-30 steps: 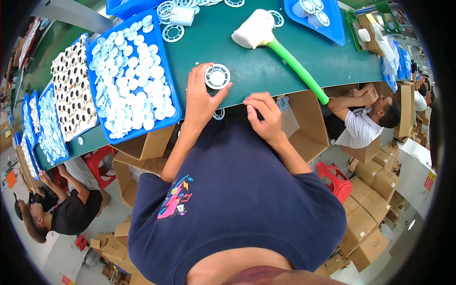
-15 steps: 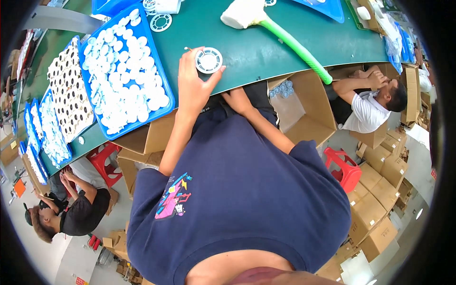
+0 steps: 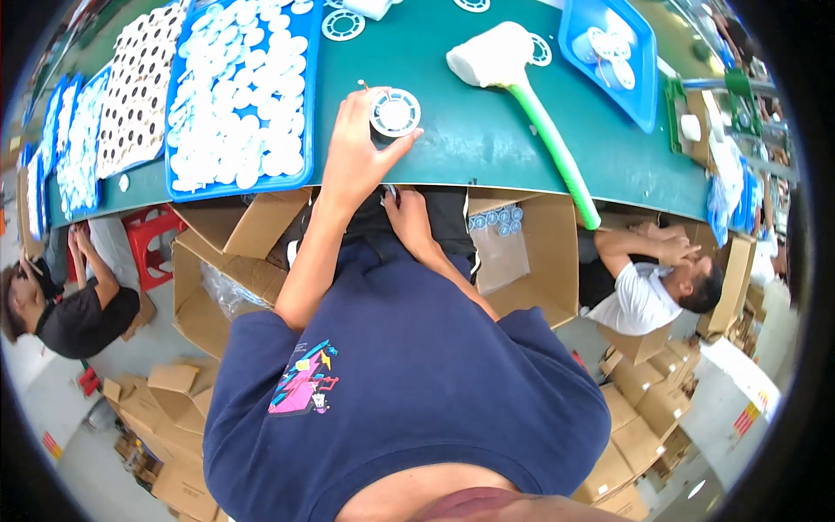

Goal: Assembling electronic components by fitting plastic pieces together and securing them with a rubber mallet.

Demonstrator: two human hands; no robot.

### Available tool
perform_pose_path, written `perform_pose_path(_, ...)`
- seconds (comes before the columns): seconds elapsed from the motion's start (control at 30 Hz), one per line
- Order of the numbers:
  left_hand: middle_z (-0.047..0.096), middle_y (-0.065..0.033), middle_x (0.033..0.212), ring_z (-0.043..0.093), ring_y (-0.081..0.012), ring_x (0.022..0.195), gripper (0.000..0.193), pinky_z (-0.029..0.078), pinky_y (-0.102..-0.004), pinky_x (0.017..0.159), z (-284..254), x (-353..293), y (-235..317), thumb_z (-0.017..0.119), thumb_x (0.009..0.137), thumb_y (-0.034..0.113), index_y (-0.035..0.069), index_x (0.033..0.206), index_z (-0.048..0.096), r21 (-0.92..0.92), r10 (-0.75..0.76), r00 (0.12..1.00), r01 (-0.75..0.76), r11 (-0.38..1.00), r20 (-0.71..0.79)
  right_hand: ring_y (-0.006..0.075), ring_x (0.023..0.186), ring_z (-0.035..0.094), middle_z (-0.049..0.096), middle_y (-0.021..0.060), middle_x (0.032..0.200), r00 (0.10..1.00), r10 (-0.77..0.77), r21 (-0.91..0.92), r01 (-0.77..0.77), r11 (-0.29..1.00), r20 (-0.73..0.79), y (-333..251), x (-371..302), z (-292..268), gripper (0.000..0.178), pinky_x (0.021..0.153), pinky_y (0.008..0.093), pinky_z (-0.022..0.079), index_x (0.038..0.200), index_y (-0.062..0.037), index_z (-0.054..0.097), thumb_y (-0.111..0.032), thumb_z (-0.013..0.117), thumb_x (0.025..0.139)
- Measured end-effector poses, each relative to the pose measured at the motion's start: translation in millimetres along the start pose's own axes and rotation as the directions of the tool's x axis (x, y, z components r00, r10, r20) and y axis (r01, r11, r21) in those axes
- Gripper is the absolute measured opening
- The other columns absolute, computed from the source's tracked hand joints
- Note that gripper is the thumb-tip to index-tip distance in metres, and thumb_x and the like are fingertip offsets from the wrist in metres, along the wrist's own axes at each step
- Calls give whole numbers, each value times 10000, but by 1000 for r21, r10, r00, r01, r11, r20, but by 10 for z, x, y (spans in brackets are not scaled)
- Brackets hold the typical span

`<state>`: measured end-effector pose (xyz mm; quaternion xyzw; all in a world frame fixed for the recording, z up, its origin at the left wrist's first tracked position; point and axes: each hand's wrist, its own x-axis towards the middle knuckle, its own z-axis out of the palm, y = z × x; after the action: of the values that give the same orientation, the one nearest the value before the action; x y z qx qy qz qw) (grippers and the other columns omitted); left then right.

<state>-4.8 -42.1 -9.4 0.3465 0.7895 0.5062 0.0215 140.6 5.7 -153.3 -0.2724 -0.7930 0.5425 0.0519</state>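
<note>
My left hand (image 3: 355, 143) rests at the table's near edge, fingers and thumb closed around a round white slotted part (image 3: 396, 113) with a bright centre. A small brownish tip pokes out past those fingers; its kind is unclear. Below the table edge, over my lap, my right hand (image 3: 409, 219) is curled, with a small dark-grey thing showing at its fingertips, too small to name. A white-headed mallet (image 3: 496, 56) with a green handle lies to the right. Left of my left hand is a blue tray (image 3: 310, 130) heaped with white discs (image 3: 239, 96).
White slotted rings (image 3: 343, 25) lie at the back. A blue tray (image 3: 648, 109) at right holds white cup-shaped parts. Open cardboard boxes (image 3: 552, 261) stand below the edge, one with blue-white round pieces (image 3: 504, 220). People sit at left (image 3: 91, 309) and right (image 3: 639, 291).
My view has turned, so the table sits differently in it. My right hand has come back from the table's edge toward my lap, fingers now curled. My left hand still holds the white part.
</note>
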Motion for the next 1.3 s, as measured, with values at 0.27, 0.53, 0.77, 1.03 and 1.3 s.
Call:
perform_pose_path(0.27,625,-194,1212,587,-381,1166,604,461,-455,1035,-50,-10,2,872,783,215,-10,1265,586,23,-57,997,58,998,-50,206,887,662,669,134,1068,924,-296,152,338,929,-244,-1164,-376,-1160,262,761,318,543,1165,22,670,77,641,911)
perform_pose_path(0.53,617,-184,1230,586,-365,1173,637,468,-434,1028,-26,-22,-7,871,783,179,-7,1310,567,-3,-39,999,39,999,-6,385,1213,555,611,179,1322,831,-447,-272,369,889,-331,-1073,354,-1397,475,1070,462,438,1285,3,629,-150,767,857)
perform_pose_path(0.77,622,-183,1210,586,-370,1148,635,470,-450,1000,-31,-14,-23,875,770,165,-7,1297,567,-39,8,1000,-7,999,13,378,1208,548,607,150,1367,773,-568,-502,386,774,-282,-1059,315,-1311,477,1046,441,457,1278,-21,637,-87,756,820)
perform_pose_path(1.03,622,-185,1171,582,-383,1099,616,478,-458,958,-9,-15,-71,877,768,165,-15,1271,568,-49,51,998,-53,997,-32,337,1106,574,580,171,1202,777,-426,-319,302,898,-464,-1251,328,-1198,512,958,404,497,1236,8,644,-119,811,769)
perform_pose_path(1.3,610,-201,1187,568,-411,1129,638,483,-471,986,22,-47,-143,849,682,51,-12,1247,559,-63,70,997,-73,995,-40,335,1092,571,518,189,1206,760,-545,-313,453,835,-353,-1607,348,-830,595,932,397,506,1255,30,628,-134,870,737)
